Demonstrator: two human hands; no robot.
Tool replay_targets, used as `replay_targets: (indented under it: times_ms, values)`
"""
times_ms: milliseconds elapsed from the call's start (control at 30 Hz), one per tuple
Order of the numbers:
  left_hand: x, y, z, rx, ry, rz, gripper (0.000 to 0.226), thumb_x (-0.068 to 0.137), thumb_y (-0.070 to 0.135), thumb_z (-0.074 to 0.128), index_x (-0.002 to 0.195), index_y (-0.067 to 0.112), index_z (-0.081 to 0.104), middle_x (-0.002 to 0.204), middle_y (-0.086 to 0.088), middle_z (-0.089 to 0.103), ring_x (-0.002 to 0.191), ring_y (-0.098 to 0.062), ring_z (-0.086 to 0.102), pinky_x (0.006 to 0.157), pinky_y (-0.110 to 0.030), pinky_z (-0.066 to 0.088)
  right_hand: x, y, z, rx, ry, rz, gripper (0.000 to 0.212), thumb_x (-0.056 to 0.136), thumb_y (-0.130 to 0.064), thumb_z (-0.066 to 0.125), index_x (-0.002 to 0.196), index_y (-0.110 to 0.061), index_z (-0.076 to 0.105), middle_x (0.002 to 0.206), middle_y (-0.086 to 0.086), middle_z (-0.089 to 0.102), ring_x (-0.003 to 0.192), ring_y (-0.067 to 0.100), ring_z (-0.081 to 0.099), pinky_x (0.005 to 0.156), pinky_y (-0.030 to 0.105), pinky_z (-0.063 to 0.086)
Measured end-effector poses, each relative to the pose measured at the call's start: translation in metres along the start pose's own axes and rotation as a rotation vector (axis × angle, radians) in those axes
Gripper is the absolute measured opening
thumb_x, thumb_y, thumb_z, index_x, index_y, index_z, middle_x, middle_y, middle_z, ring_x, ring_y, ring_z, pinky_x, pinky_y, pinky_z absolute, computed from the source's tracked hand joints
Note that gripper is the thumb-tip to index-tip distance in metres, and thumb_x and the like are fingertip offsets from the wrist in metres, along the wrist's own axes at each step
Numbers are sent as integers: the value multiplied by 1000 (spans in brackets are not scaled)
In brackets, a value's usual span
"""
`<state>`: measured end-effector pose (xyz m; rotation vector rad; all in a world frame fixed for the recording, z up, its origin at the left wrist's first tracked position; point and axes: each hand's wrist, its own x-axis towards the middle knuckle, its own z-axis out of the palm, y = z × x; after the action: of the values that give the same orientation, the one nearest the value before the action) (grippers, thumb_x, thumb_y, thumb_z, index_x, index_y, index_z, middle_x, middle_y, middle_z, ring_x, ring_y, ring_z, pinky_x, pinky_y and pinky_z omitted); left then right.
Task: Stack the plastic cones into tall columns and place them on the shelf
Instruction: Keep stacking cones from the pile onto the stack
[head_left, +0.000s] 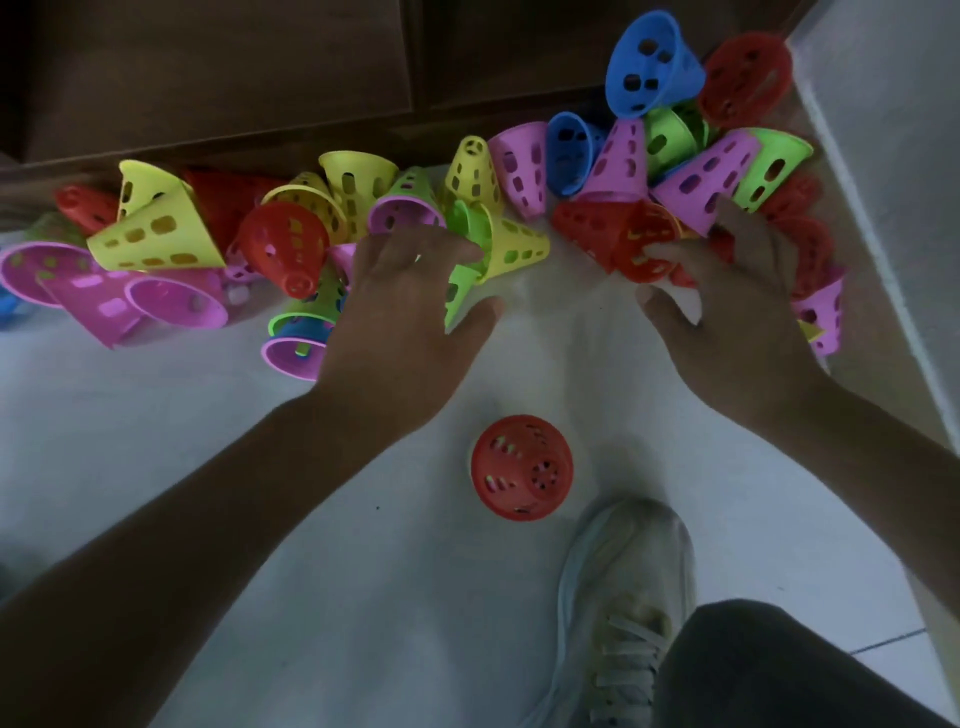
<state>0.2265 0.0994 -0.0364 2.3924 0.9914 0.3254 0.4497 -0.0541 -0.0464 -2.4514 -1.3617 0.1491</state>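
Many perforated plastic cones in yellow, pink, red, green and blue lie in a loose heap (332, 208) on the white floor along the foot of a brown wooden shelf unit (218, 67). My left hand (405, 317) reaches into the middle of the heap, with its index finger and thumb curled round a green cone (460, 283) that lies on its side. My right hand (727, 312) is spread at the right, fingertips touching a red cone (636, 244) and thumb held apart. A short red-topped stack of cones (522, 467) stands upright on the floor between my arms.
My pale sneaker (618, 597) and a dark trouser leg (779, 670) are at the bottom right, just below the red stack. A light wall or panel (883, 156) borders the heap on the right. White floor (156, 441) lies bare under my left forearm.
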Motion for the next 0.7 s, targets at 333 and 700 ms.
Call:
replay_targets:
  times_ms: [333,700]
  values:
    - [43,-1,14,68,-265,-83,58,91,47,67,144,36,45,131,-4,54,131,-29,43,108,-54,38,38,35,12,-252,-98,-56,54,93,-36,64,144,-21,53,164,28,8,148,54,7,117,61,22]
    - [57,-6,19,37,-246,-24,55,92,16,73,142,29,55,128,0,65,78,-4,48,81,-22,44,42,34,18,-178,-39,-40,62,94,-31,64,147,-5,42,167,20,3,145,47,28,116,35,19]
